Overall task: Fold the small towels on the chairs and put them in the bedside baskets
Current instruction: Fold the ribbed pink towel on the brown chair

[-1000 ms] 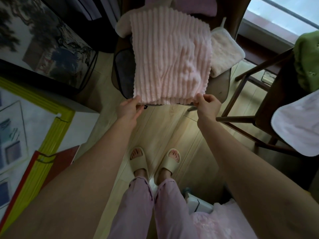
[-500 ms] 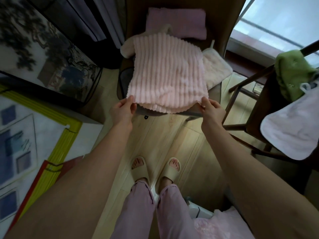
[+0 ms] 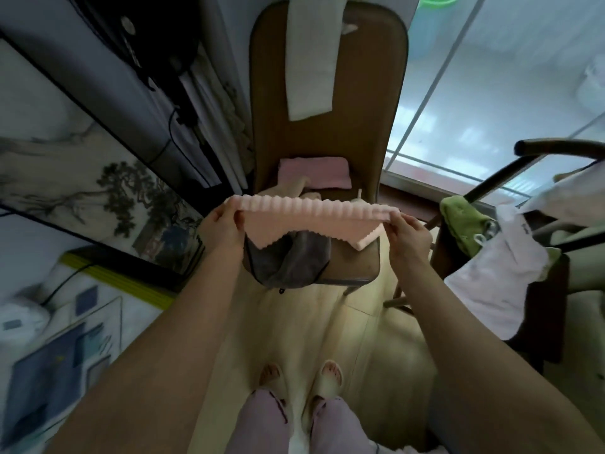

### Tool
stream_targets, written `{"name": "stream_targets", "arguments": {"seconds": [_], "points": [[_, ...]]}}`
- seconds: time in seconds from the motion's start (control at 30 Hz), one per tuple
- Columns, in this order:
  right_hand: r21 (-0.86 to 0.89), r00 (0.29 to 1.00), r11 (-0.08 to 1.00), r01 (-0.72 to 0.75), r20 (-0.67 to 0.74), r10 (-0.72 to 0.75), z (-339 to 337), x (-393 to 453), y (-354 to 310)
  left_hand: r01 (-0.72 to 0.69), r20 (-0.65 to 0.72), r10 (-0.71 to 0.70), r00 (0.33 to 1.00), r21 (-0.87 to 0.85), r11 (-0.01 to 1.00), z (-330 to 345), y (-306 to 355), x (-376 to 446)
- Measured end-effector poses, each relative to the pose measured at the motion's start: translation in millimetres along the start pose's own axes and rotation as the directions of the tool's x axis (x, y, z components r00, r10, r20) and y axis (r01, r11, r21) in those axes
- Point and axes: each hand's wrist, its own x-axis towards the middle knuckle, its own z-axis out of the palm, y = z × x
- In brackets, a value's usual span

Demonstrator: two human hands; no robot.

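A pale pink ribbed towel [image 3: 311, 221] is stretched between my hands above the seat of a brown chair [image 3: 327, 126], its near edge lifted up and over so it hangs doubled. My left hand [image 3: 221, 229] pinches its left corner and my right hand [image 3: 409, 237] pinches its right corner. A folded darker pink towel [image 3: 314, 173] lies at the back of the seat. A white towel [image 3: 311, 57] hangs over the chair's backrest. A dark grey cloth [image 3: 288, 260] drapes off the seat's front edge.
A second dark-framed chair [image 3: 537, 165] at the right carries a green towel [image 3: 465, 221] and a white cloth [image 3: 497, 273]. A dark-framed painting [image 3: 98, 181] and a colourful mat [image 3: 65, 348] lie to the left. A window [image 3: 507, 93] is beyond the chairs. My slippered feet stand on pale wood floor [image 3: 360, 339].
Both hands have lifted the towel's near edge up off the seat and carried it forward, doubling the towel. My view has tilted upward, showing the chair's backrest.
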Motion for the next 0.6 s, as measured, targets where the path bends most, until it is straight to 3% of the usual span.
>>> {"name": "stream_targets", "arguments": {"seconds": [0.1,0.23,0.4,0.6], "points": [[0.152,0.999,0.988,-0.016,0.034,0.010,4.3,-18.0,-22.8,-0.015,-0.040,0.015,0.999,-0.023,1.000,0.1,15.4,-15.4],[0.415,0.985,0.904,-0.104,0.168,0.036,8.9,-39.1,-38.7,0.032,-0.053,-0.046,0.998,-0.245,0.969,1.7,25.8,-30.2],[0.450,0.972,0.880,-0.154,0.229,0.053,10.8,-53.2,-41.9,0.058,-0.017,-0.069,0.997,-0.365,0.929,-3.5,27.1,-43.1],[0.470,0.978,0.866,-0.169,0.186,0.090,14.1,-53.1,-36.8,0.040,-0.036,-0.055,0.998,-0.317,0.948,-9.4,25.5,-44.0]]}}
